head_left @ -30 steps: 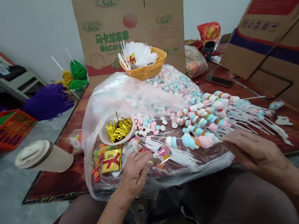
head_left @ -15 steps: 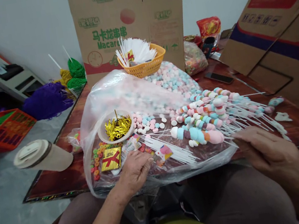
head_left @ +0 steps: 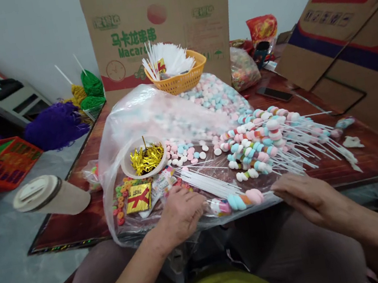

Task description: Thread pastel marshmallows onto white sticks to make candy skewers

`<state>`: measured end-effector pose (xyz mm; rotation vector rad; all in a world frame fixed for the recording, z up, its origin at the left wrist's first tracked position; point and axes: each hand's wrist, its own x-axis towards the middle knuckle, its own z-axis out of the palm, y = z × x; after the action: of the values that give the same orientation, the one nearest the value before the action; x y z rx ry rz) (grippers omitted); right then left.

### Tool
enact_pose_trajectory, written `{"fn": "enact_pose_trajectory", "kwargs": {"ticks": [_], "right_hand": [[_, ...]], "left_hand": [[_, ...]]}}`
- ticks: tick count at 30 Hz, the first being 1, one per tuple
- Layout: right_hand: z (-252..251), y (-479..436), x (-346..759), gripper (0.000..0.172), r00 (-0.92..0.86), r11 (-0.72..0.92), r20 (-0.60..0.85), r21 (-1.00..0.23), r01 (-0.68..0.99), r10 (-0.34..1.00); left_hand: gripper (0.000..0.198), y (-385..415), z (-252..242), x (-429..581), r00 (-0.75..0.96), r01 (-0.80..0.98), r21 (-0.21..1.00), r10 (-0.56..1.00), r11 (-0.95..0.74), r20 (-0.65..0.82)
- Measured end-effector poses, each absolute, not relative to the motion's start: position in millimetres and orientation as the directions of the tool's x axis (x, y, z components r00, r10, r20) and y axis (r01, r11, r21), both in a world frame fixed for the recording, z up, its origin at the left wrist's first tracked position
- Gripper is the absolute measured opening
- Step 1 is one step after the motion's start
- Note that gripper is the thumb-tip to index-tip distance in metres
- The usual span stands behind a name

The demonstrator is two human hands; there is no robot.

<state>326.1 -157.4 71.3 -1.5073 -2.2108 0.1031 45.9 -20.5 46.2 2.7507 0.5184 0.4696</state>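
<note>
My right hand [head_left: 309,196] pinches the stick end of a marshmallow skewer [head_left: 245,199], held level near the table's front edge. The skewer's tip is inside a small printed clear bag [head_left: 219,207], whose other end my left hand [head_left: 182,212] grips with closed fingers. White sticks [head_left: 210,181] lie just behind the skewer. Beside my left hand are more printed bags [head_left: 163,183], a gold twist-tie packet [head_left: 138,198] and small coloured candy rings [head_left: 120,210]. Finished-looking skewers [head_left: 264,138] are piled behind my right hand.
A white bowl [head_left: 125,161] of gold ties and a large clear bag [head_left: 109,140] of loose marshmallows [head_left: 217,95] stand behind. An orange basket [head_left: 179,85] of sticks backs onto a cardboard box [head_left: 153,17]. A lidded cup [head_left: 71,198] is at left; a phone [head_left: 275,93] lies right.
The skewer has moved left and toward me, off the pile, and its tip has gone into the small printed bag. My right hand moved left with it; my left hand shifted slightly right.
</note>
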Motion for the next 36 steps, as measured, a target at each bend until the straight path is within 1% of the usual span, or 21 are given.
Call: {"fn": "enact_pose_trajectory", "kwargs": {"ticks": [2,4,7,8,10,12,13,15,17,19,21,22,23,24,27,28,29,30,33,36], "right_hand": [[71,-155,322,0.012,-0.247,0.343,0.286,-0.363,0.867,0.926],[71,-154,319,0.013,-0.196,0.278,0.229,-0.411,0.868,0.953],[73,-154,315,0.014,-0.198,0.251,0.159,-0.479,0.841,0.967],[73,-154,313,0.015,-0.217,0.259,0.142,-0.488,0.834,0.966],[74,-153,308,0.016,-0.264,0.293,0.128,-0.472,0.832,0.956],[74,-151,303,0.017,-0.319,0.334,0.110,-0.439,0.834,0.941],[75,-150,301,0.017,-0.345,0.350,0.092,-0.426,0.834,0.934],[75,-146,297,0.016,-0.378,0.363,0.047,-0.411,0.837,0.925],[76,-143,295,0.017,-0.377,0.362,0.044,-0.399,0.843,0.925],[75,-140,295,0.017,-0.363,0.368,0.090,-0.385,0.846,0.927],[73,-140,296,0.017,-0.351,0.379,0.143,-0.384,0.842,0.925],[73,-141,297,0.018,-0.346,0.383,0.163,-0.390,0.838,0.924],[72,-142,299,0.019,-0.346,0.388,0.177,-0.401,0.830,0.921],[72,-143,300,0.019,-0.352,0.398,0.186,-0.415,0.818,0.917],[70,-147,303,0.018,-0.400,0.452,0.211,-0.450,0.771,0.892],[69,-148,303,0.017,-0.414,0.468,0.220,-0.450,0.761,0.884],[69,-148,302,0.016,-0.423,0.480,0.228,-0.444,0.757,0.877],[68,-148,302,0.016,-0.426,0.485,0.232,-0.432,0.760,0.874],[70,-147,299,0.017,-0.440,0.488,0.212,-0.382,0.785,0.873],[74,-148,294,0.019,-0.456,0.483,0.161,-0.295,0.824,0.876]], "left_hand": [[0.029,-22,47,50,0.886,0.306,0.330,0.393,-0.893,0.244],[0.030,-23,48,53,0.878,0.349,0.340,0.431,-0.873,0.207],[0.054,-24,49,57,0.882,0.402,0.364,0.461,-0.840,0.091],[0.057,-24,49,59,0.888,0.409,0.383,0.458,-0.829,0.042],[0.048,-27,51,67,0.893,0.418,0.464,0.446,-0.781,-0.055],[0.040,-29,53,75,0.884,0.449,0.565,0.437,-0.692,-0.168],[0.039,-30,54,80,0.872,0.476,0.598,0.436,-0.645,-0.223],[0.042,-32,56,89,0.846,0.525,0.618,0.437,-0.585,-0.306],[0.051,-33,59,96,0.839,0.537,0.606,0.446,-0.586,-0.312],[0.070,-33,62,97,0.849,0.519,0.607,0.448,-0.602,-0.281],[0.091,-29,67,92,0.851,0.510,0.632,0.448,-0.584,-0.272],[0.096,-25,69,88,0.850,0.509,0.650,0.446,-0.564,-0.280],[0.096,-21,70,82,0.853,0.508,0.669,0.426,-0.543,-0.302],[0.090,-16,71,76,0.856,0.510,0.682,0.388,-0.525,-0.342],[0.046,-5,71,64,0.846,0.520,0.697,0.182,-0.494,-0.502],[0.036,-4,70,62,0.831,0.531,0.694,0.140,-0.486,-0.538],[0.032,-5,70,62,0.821,0.545,0.686,0.141,-0.482,-0.553],[0.031,-6,70,63,0.814,0.562,0.672,0.179,-0.483,-0.552],[0.035,-15,74,70,0.796,0.604,0.602,0.351,-0.522,-0.494],[0.034,-23,79,76,0.783,0.622,0.528,0.450,-0.578,-0.429]]}}
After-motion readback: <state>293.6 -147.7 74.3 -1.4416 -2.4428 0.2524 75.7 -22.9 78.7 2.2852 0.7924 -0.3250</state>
